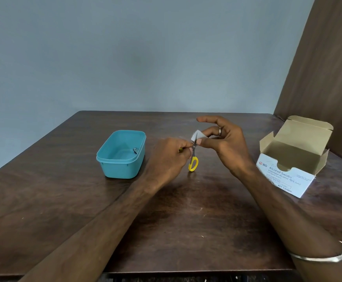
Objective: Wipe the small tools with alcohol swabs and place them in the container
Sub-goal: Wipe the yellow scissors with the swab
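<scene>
- The left hand held a small pair of scissors near the pivot, its grip closed around one yellow handle, the blades pointing up and away and the other handle loop hanging free above the table.
- The right hand pinched a white alcohol swab between thumb and fingers, folded against the blade tips; its index finger stood out straight, clear of the work.
- The step in hand looked like wiping the blades. Doing it well would mean wrapping the swab around both flat faces and drawing it from pivot to tip, away from the cutting edge, not along it.
- The left grip should stay firm and low, so the blades could not swing open under the wipe.
- The handles likely needed a pass too before the scissors went in.
- The teal container sat just left of the hands, open, with one small metal tool already inside by its far right wall.
- The swab box stood open at the right, well apart, if a fresh swab was wanted.
</scene>
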`<state>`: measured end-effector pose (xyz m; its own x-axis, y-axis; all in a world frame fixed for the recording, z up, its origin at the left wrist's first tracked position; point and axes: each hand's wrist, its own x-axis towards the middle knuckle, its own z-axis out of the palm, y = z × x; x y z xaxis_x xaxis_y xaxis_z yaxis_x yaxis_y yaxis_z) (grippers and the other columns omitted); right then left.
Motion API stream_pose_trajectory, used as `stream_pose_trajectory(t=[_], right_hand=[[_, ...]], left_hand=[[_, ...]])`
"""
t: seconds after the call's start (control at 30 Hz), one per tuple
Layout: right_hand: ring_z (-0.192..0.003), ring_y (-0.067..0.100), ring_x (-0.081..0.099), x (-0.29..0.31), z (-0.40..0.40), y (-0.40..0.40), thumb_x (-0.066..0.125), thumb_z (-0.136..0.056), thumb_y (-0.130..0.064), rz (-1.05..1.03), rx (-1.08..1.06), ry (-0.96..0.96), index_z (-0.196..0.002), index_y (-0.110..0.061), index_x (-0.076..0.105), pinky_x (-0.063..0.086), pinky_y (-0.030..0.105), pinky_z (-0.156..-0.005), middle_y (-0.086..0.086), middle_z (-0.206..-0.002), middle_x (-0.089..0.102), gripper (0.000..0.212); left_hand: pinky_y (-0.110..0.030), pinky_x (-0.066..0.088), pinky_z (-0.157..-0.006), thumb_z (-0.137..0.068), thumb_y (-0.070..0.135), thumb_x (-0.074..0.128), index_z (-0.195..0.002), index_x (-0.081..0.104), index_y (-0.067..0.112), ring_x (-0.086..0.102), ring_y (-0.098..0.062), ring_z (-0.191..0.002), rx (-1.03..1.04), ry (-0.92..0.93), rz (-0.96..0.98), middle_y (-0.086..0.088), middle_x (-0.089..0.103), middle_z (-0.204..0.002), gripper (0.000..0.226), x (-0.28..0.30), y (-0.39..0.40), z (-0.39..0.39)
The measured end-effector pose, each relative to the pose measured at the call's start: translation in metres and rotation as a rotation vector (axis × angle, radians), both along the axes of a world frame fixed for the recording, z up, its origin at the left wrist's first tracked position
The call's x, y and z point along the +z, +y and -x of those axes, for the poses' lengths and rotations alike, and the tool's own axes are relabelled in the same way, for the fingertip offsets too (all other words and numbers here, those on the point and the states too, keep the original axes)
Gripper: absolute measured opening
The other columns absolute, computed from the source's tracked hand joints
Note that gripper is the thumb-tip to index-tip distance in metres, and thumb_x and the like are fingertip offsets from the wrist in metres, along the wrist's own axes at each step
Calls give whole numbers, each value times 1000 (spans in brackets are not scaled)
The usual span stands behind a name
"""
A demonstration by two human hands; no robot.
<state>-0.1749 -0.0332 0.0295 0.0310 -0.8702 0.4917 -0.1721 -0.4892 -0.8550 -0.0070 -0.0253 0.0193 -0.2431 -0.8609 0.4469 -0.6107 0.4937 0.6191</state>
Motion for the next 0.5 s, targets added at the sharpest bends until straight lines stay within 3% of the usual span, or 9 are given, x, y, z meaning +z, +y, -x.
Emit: stream_pose_trajectory(t=[0.1,0.23,0.33,0.43,0.5], right_hand=[[-83,24,72,1,1,0,74,-79,7,14,2,-48,-117,-19,68,52,38,-87,7,-81,78,47],[-87,25,73,0,0,0,73,-80,7,14,20,-9,-116,-18,68,53,38,-89,7,-82,78,45],[-86,23,72,0,0,-2,74,-79,7,16,16,-110,-114,-15,69,53,36,-90,9,-83,78,42],[-82,14,66,3,3,-4,74,-81,4,2,-61,-280,-111,-11,71,52,24,-78,13,-85,75,34],[-79,11,64,3,6,-6,74,-83,-2,-27,-161,-291,-108,-11,72,48,18,-67,14,-91,75,27]], left_hand=[[-24,40,-59,-95,18,58,-87,77,16,61,-15,-70,7,-5,4,0,72,-78,20,0,1,0],[-30,46,-63,-95,19,59,-87,77,16,62,-16,-71,1,-2,15,0,73,-79,20,0,0,0],[-34,48,-64,-95,19,59,-87,77,16,63,-16,-70,-3,1,10,0,73,-79,21,0,-1,0],[-28,46,-59,-96,17,57,-86,77,13,56,-4,-59,-11,46,-25,3,71,-77,22,0,0,-1],[-29,46,-58,-95,16,57,-81,76,14,52,2,-51,0,126,-79,10,67,-67,24,0,-1,-1]])
